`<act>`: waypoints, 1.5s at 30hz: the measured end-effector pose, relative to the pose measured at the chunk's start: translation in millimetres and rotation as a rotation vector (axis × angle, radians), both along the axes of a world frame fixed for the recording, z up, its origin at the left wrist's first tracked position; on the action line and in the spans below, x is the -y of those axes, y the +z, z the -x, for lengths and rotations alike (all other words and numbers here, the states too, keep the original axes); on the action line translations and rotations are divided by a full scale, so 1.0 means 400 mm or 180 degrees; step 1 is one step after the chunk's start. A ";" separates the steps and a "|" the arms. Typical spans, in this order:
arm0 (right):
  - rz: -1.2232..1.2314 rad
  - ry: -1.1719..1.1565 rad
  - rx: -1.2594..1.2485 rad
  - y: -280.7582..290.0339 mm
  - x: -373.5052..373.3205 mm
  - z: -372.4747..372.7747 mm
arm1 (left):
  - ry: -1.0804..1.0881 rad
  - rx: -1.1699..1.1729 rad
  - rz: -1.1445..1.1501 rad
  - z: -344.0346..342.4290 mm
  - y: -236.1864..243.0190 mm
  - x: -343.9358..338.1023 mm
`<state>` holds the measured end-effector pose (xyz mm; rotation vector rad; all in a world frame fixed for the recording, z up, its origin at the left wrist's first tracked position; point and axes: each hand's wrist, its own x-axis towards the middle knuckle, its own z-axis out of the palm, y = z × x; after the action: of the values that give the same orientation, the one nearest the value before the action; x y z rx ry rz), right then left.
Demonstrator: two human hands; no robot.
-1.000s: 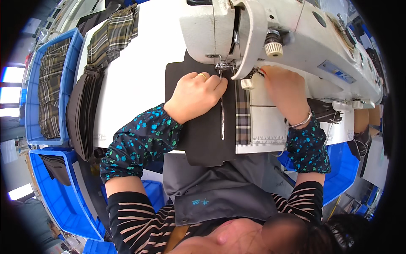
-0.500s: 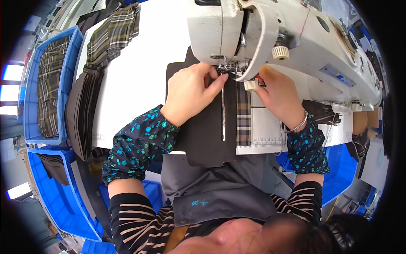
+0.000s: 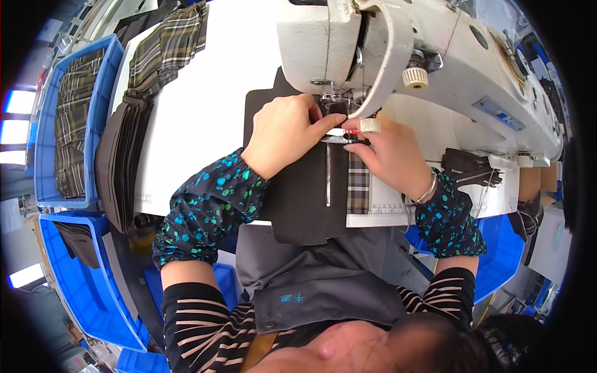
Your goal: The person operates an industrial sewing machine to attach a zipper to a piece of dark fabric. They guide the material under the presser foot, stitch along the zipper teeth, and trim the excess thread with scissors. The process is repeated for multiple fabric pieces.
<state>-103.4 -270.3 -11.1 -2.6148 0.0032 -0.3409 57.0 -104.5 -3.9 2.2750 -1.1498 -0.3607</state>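
Dark fabric panel [image 3: 298,214] lies beneath your hands, near end overhanging the white table [image 3: 193,124]. Its zipper [image 3: 328,177] vanishes upward behind your snips [image 3: 336,140]. Your right hand [image 3: 397,155] grips these, blades parted, handles mostly hidden. Your left hand [image 3: 280,137] curls at the panel; fingertips obscured, cannot tell whether pinching. Beyond, the sewing machine [image 3: 311,50] is cut off at top.

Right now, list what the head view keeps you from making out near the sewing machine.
All in the head view:
Upper end of the zipper: covered by the left hand and the snips.
Handles of the snips: hidden inside the right hand.
Upper end of the plaid strip: behind the right hand and sewing machine.
Anything the left hand pinches: too small, dark.
Sewing machine's top: cut off by the upper edge.
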 end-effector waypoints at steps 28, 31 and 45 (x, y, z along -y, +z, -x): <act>0.0139 0.0036 0.0369 -0.036 -0.043 -0.033 | -0.0252 -0.0765 0.0186 -0.044 -0.021 -0.040; 0.0300 -0.0280 0.0382 -0.032 -0.003 -0.019 | -0.0308 -0.0866 0.0184 -0.062 -0.015 -0.046; 0.1565 -0.0436 0.0821 -0.076 -0.009 -0.053 | -0.0366 -0.1265 0.0562 -0.055 -0.023 -0.043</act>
<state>-82.0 -266.8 -41.5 -3.0371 0.0122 -0.8158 79.0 -87.4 -13.1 1.8808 -1.0584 -0.6923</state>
